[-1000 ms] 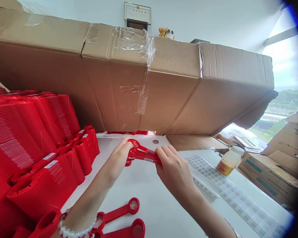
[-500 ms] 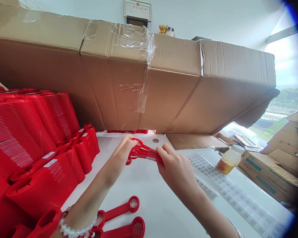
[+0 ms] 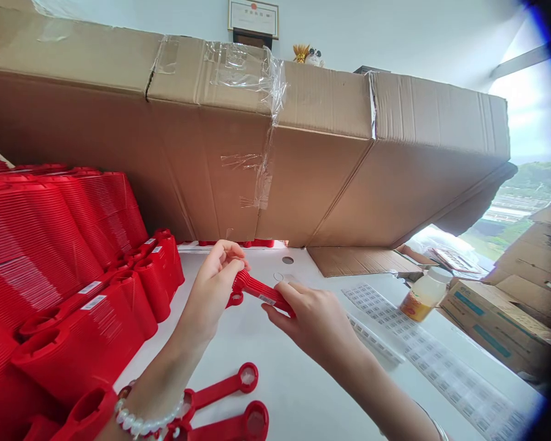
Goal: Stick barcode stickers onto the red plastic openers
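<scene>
Both my hands hold a small stack of red plastic ring-ended strips (image 3: 259, 290) above the white table. My left hand (image 3: 215, 280) is closed around the ringed left end, its fingers curled and partly hidden behind the thumb. At the right end, my right hand (image 3: 316, 313) pinches the stack between thumb and fingers, beside a small white barcode label (image 3: 267, 300). Below my hands, a loose red strip (image 3: 218, 390) with a clear disc in its ring lies on the table. Another loose red strip (image 3: 224, 430) lies nearer, partly cut off by the frame.
Tall stacks of red strips (image 3: 50, 233) fill the left side. A large cardboard box (image 3: 321, 177) spans the back. Sheets of labels (image 3: 422, 343) lie at right, by a jar with yellow contents (image 3: 425, 295) and a smaller carton (image 3: 491, 324). The white table (image 3: 298, 392) lies beneath.
The strips were fanned unevenly and now sit flush in a neat stack. My left hand has shifted left and its fingers have curled up; my right hand has moved slightly left and down.
</scene>
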Action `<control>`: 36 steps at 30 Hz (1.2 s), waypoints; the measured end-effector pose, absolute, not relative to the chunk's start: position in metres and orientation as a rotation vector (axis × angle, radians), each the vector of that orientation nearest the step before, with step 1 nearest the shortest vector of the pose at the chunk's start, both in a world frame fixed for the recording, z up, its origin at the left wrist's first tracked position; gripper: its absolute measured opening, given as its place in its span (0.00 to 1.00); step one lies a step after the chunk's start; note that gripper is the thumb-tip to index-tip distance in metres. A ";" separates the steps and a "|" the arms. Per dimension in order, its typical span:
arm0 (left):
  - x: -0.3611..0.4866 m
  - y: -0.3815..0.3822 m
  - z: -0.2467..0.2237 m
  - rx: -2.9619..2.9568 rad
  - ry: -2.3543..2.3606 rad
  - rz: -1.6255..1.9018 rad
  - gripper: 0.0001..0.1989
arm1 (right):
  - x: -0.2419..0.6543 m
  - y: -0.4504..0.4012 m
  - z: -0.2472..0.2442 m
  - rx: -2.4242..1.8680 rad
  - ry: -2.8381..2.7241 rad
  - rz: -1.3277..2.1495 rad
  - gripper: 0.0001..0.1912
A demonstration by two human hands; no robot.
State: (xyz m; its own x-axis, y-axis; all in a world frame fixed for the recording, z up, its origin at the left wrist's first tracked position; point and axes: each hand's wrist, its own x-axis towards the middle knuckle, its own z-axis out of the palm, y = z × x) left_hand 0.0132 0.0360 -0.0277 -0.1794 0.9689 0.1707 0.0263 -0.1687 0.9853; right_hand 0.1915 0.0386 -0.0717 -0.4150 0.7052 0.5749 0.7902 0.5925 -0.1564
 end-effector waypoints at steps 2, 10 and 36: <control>0.010 0.035 -0.025 1.268 1.252 1.439 0.05 | 0.192 0.038 -0.070 -1.202 -2.195 -0.116 0.18; -0.008 0.031 -0.009 1.688 1.232 0.819 0.09 | 0.207 0.039 -0.048 -1.278 -2.182 0.617 0.18; 0.003 0.030 -0.012 1.655 1.404 0.810 0.15 | 0.214 0.043 -0.045 -1.199 -2.194 0.961 0.18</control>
